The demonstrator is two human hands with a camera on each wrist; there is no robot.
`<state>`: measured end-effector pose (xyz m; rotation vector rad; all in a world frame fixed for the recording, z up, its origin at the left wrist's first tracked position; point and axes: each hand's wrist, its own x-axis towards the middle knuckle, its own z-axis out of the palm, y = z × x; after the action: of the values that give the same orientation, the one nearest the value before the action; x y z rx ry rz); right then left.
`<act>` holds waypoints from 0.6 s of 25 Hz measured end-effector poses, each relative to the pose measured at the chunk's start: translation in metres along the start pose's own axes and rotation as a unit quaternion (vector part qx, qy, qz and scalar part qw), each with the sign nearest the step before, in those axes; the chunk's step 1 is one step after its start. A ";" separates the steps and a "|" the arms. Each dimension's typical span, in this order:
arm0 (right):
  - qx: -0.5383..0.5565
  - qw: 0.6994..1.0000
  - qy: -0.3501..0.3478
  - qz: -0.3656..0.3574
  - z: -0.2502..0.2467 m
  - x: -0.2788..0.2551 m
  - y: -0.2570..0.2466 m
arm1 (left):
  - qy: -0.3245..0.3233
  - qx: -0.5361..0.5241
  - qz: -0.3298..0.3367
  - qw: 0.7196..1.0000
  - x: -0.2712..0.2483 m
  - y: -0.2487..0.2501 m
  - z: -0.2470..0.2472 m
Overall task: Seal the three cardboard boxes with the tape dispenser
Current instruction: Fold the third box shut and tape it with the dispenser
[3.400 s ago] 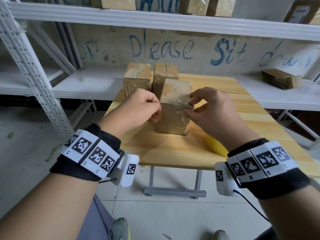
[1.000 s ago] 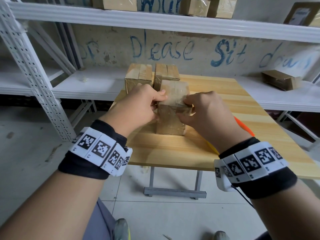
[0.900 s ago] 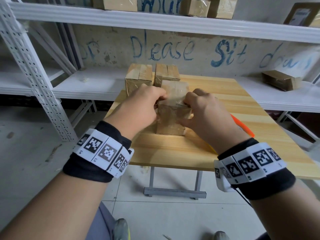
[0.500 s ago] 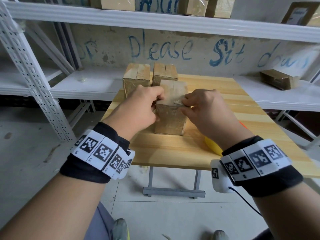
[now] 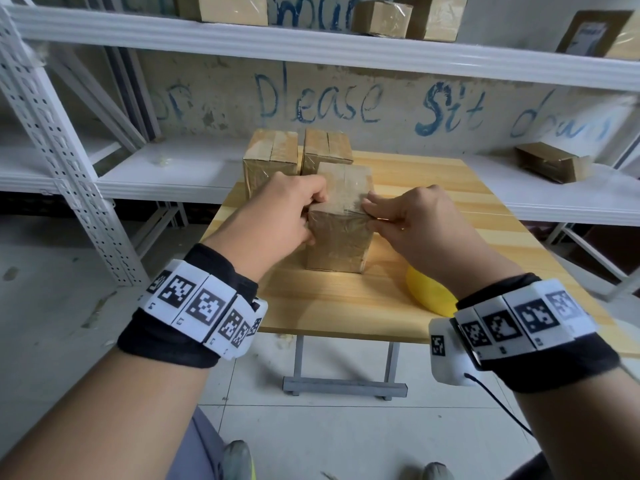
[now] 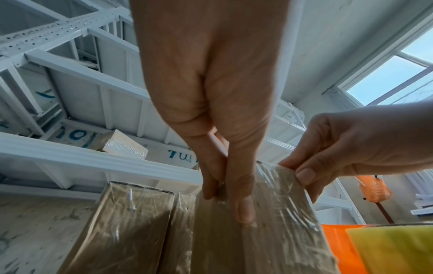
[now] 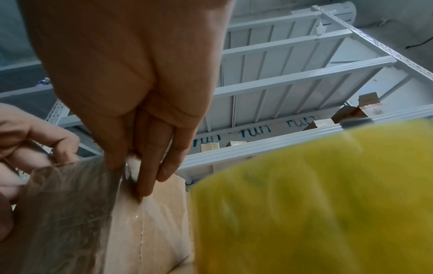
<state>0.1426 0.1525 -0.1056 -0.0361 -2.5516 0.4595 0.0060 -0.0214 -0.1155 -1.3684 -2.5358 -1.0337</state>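
Left to right: two taped brown cardboard boxes [image 5: 270,157] [image 5: 327,148] stand side by side at back of light wooden counter [image 5: 346,299]. Left hand [image 5: 287,211] curled round top left edge of the nearer brown cardboard box [image 5: 341,233], thumb pressed on its taped side. Right hand [image 5: 412,216] pinches top right edge of that box (glossy clear tape [image 6: 281,200] there). Yellow tape roll of the dispenser [image 5: 427,294] lies on counter, near right of that box, orange body partly hidden.

"Please Sit" in blue on the wall [image 5: 346,102], "run" above
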 end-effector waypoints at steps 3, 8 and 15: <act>0.017 1.000 0.005 0.019 0.001 0.002 -0.001 | -0.001 -0.043 -0.015 0.999 0.000 -0.001 -0.002; 0.027 0.998 0.032 0.040 0.001 0.000 -0.004 | -0.017 -0.082 -0.027 0.996 -0.001 0.002 -0.006; 0.009 0.998 0.045 0.032 0.005 0.003 -0.004 | -0.056 -0.113 -0.044 0.991 -0.003 0.003 -0.016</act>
<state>0.1381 0.1472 -0.1069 -0.1292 -2.4644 0.4932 0.0061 -0.0322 -0.1026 -1.4159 -2.6479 -1.3318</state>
